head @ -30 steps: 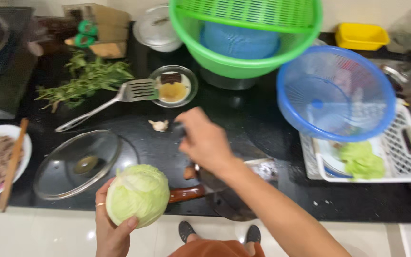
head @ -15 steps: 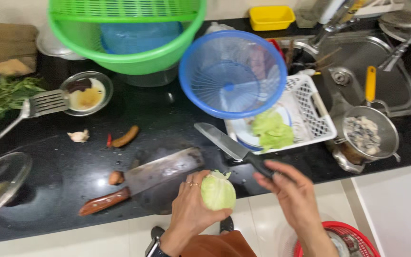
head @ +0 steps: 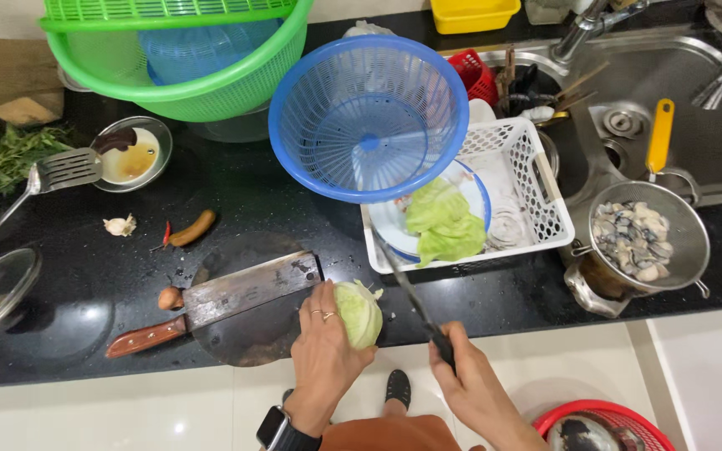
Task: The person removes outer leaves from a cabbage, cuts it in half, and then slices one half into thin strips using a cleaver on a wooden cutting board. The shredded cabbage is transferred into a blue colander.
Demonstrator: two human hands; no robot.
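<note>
Gripping a pale green cabbage (head: 358, 312) at the front edge of the black stone countertop (head: 77, 288), the left hand (head: 325, 346) had its fingers curled closed around the head's near side, two rings showing on them and a dark watch (head: 287, 433) on the wrist. The cabbage sat just beside the right rim of a dark round chopping board (head: 244, 330), touching the counter edge. The right hand (head: 471, 380) was wrapped shut around the black handle of a slim kitchen knife (head: 411, 299), whose blade ran up and left, its tip reaching toward a white plastic slotted basket (head: 536, 196); the blade passed just right of the cabbage, and whether it touched the head could not be told.

A broad steel cleaver with a wooden handle (head: 219, 299) lay across the chopping board, a small brown shallot (head: 170, 298) just beside its blade. Inside the white basket lay loose light green cabbage leaves (head: 442, 223) on a blue-rimmed white plate (head: 390, 221). A round blue plastic colander (head: 368, 117) leaned over the basket's left corner. Farther left stood a large green plastic colander (head: 177, 58), a small metal dish of brown sauce (head: 131, 154) and a steel slotted spatula (head: 39, 188). A garlic clove (head: 119, 225) and an orange-brown chilli (head: 190, 229) lay apart on the counter. To the right, a metal mesh strainer of grey shellfish (head: 637, 238) sat near the steel sink (head: 712, 142).
</note>
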